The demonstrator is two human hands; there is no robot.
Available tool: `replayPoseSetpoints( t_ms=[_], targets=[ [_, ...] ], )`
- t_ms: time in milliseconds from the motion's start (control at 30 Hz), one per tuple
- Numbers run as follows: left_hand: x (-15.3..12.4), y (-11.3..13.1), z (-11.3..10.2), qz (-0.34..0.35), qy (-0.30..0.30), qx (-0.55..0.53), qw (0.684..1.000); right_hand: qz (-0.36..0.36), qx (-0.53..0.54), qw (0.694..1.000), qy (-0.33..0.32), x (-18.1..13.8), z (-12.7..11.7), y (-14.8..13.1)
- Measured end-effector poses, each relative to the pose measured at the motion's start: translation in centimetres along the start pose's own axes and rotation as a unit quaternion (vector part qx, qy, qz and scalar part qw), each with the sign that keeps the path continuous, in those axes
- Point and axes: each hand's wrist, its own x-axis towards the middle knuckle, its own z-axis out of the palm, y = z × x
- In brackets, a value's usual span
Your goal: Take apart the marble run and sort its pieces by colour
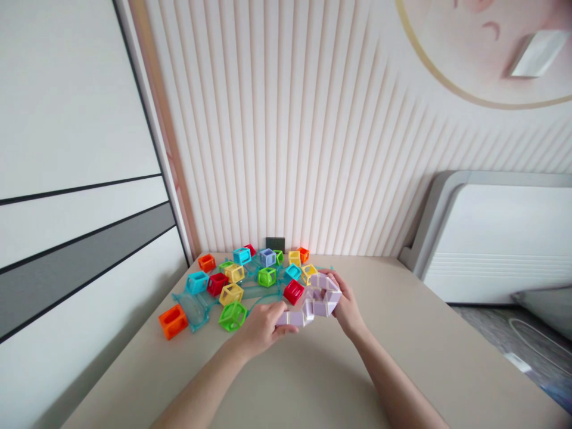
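Observation:
A lilac and white snake puzzle (319, 307), made of jointed wedge segments, is held up over the near part of the table. Its right part bends round into a loop, while a straight end runs to the left. My left hand (267, 325) pinches that straight end between thumb and fingers. At the loop's right side, my right hand (346, 304) is closed on the puzzle, its fingers partly hidden behind it. Just behind the puzzle lies a red hollow cube (294, 292); a green hollow cube (233, 316) sits left of my left hand.
Several colourful hollow cubes, such as an orange one (173, 322), and translucent teal track pieces (194, 310) are spread over the table's (420, 345) back left. A ribbed wall (268, 119) with a dark socket (275, 244) stands behind. A white cabinet (80, 250) borders the left; a bed headboard (504, 238) is at right.

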Motion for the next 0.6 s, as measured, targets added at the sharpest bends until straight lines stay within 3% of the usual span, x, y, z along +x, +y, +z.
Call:
replayPoseSetpoints(
  t_ms=[167,267,467,600],
  targets=[
    [-0.1,0.0,0.3,0.127,0.007,0.067,0.990,-0.021,-0.116,0.989,-0.088,0.4,0.3,0.6],
    [0.0,0.3,0.3,0.150,0.025,0.091,0.984,-0.001,-0.174,0.979,-0.110,0.5,0.1,0.9],
    [0.1,0.5,0.4,0.121,0.087,0.087,0.985,0.068,-0.173,0.958,-0.221,-0.4,0.5,1.7],
    [0.2,-0.5,0.4,0.009,0.121,0.121,0.985,0.155,-0.119,0.933,-0.302,-1.7,1.7,1.6]
  ],
)
